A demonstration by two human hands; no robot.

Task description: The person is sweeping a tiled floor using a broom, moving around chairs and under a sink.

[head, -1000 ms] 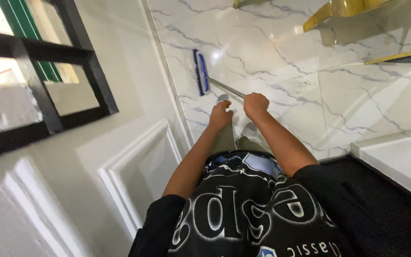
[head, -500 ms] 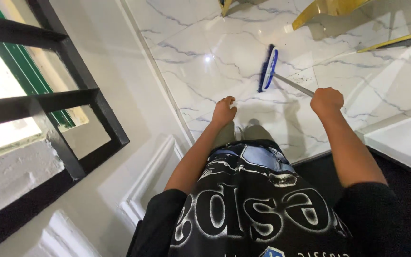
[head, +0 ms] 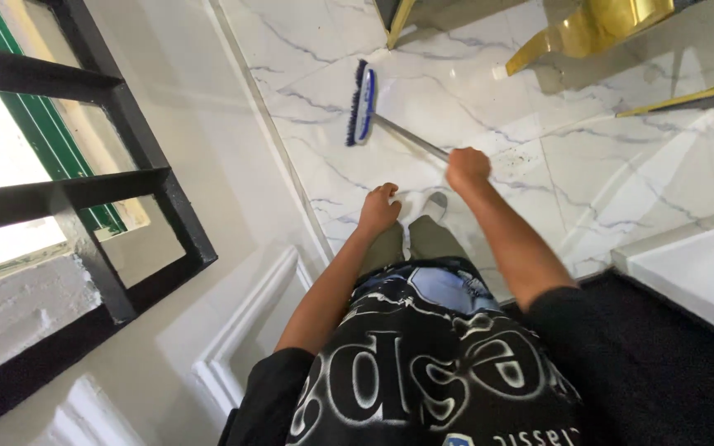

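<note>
In the head view, a floor of glossy white marble-patterned tiles with grey-blue veins is seen from above, its joints running diagonally across the picture. Light is reflected off the polish near the top, and dark specks of dirt are scattered on the tile just beyond the right hand.

A broom with a blue and white head and dark bristles is laid on the floor close to the wall, its head roughly parallel to the white skirting strip where floor and wall meet. The metal handle is slanted back from the head to the right hand, which is clenched around the handle's near end. The left hand is held loosely curled beside the body, apart from the handle and grasping nothing.

The wall on the left is painted off-white and is decorated with raised rectangular moulding. A window with black bars is set into it, and a green frame is seen through the bars in daylight.

Gold-coloured furniture legs are planted on the tiles at the top right. A white surface with a dark area beside it is seen at the lower right. The person's black printed shirt fills the bottom.
</note>
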